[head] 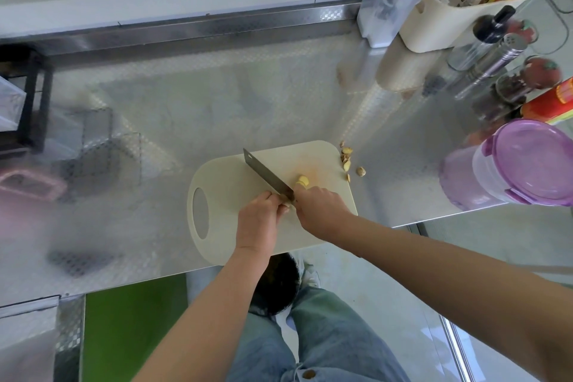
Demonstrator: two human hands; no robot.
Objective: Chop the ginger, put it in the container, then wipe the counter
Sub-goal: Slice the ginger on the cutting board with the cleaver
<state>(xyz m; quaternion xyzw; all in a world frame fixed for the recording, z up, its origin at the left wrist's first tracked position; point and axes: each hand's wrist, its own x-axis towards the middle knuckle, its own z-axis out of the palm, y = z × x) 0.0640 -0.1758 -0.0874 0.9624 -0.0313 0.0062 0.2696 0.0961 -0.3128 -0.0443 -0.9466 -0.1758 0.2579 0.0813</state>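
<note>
1. The left hand [262, 214] is curled round the handle of a knife [267, 172], whose blade points toward 11 o'clock across the cutting board [223, 177].
2. The right hand [321, 206] lies just right of the blade, fingers bent down onto a yellow piece of ginger [302, 180]. It seems to pinch it, though the fingertips are hidden.
3. The ginger sits near the board's middle, just beside the blade.
4. Brown scraps [346, 159] lie at the board's 2 o'clock corner, some on the counter [217, 102].
5. A purple-lidded container [527, 161] stands at 3 o'clock, well apart from the board.
</note>
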